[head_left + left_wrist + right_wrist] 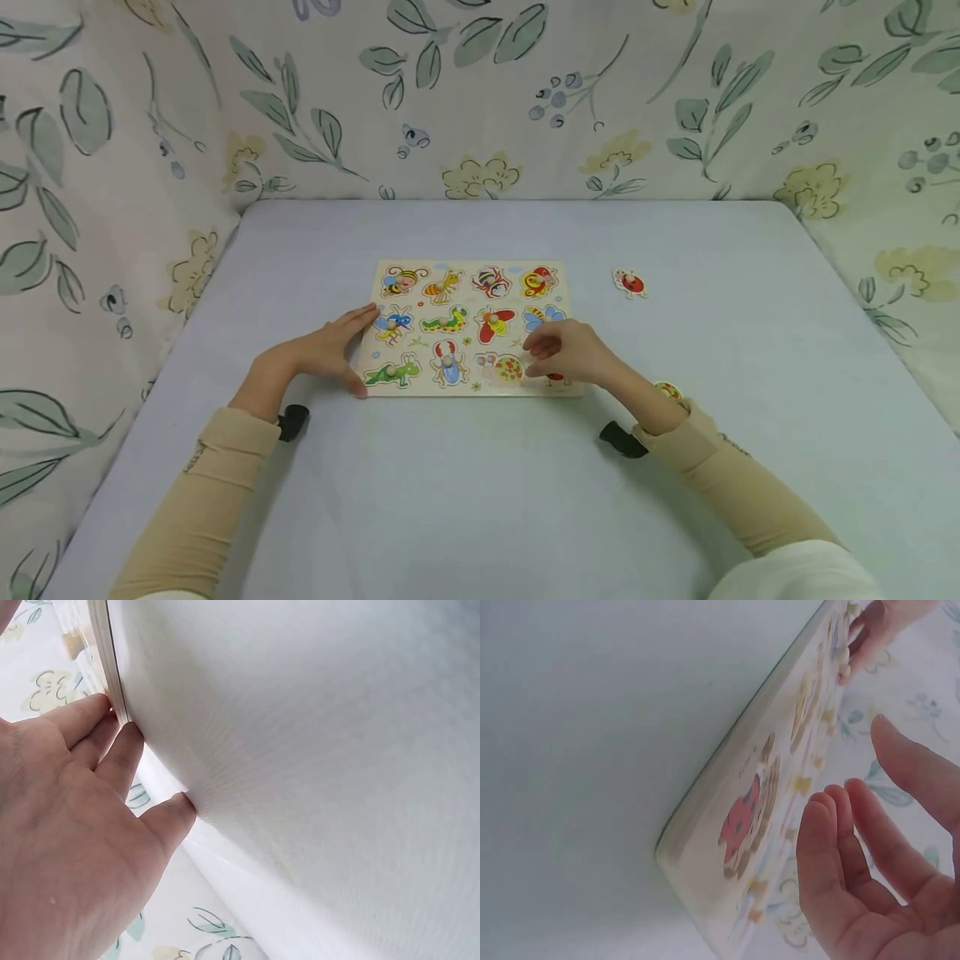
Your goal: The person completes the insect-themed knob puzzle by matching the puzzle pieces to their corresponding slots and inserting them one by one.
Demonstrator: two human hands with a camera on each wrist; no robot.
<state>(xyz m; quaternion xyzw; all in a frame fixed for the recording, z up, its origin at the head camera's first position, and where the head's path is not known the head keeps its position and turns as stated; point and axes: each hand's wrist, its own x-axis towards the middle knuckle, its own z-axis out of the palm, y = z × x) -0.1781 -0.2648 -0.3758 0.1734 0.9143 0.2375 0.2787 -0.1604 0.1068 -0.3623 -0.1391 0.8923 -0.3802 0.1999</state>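
Observation:
A wooden knob puzzle board (465, 393) with several insect pieces lies on the white table. My left hand (324, 354) is at its left edge, the thumb near the front corner and straight fingers along the side; in the left wrist view, fingertips (129, 733) touch the edge. Above the board's front right part is my right hand (572, 354), fingers loosely bent and apart from the thumb, nothing between them. Near its fingertips is the printed snail recess (508, 368). A ladybug recess (741, 825) shows in the right wrist view, partly covered by the hand in the head view.
A loose ladybug piece (630, 283) lies right of the board. Another loose piece (667, 390), red, yellow and green, is partly hidden behind my right forearm. Dark wrist cameras (622, 439) stick out at both cuffs. Leaf-patterned cloth (480, 100) stands behind the table.

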